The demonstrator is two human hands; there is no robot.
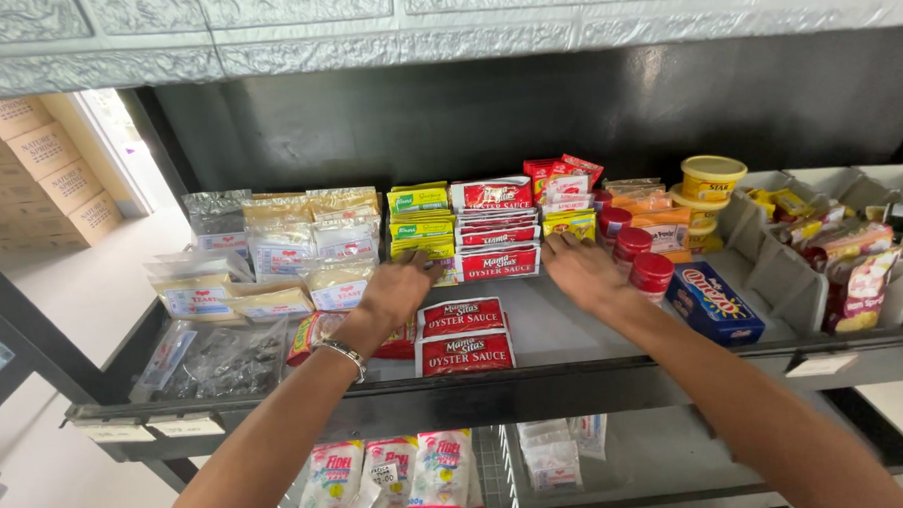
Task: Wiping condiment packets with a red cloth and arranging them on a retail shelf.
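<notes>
As seen from above: red sauce packets between both hands' fingers.

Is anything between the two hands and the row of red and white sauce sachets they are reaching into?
Nothing visible. The left hand and the right hand already rest at either end of the standing row of sauce sachets. Two loose sachets lie flat nearer the shelf front, beneath the gap between the forearms, not blocking either hand.
</notes>
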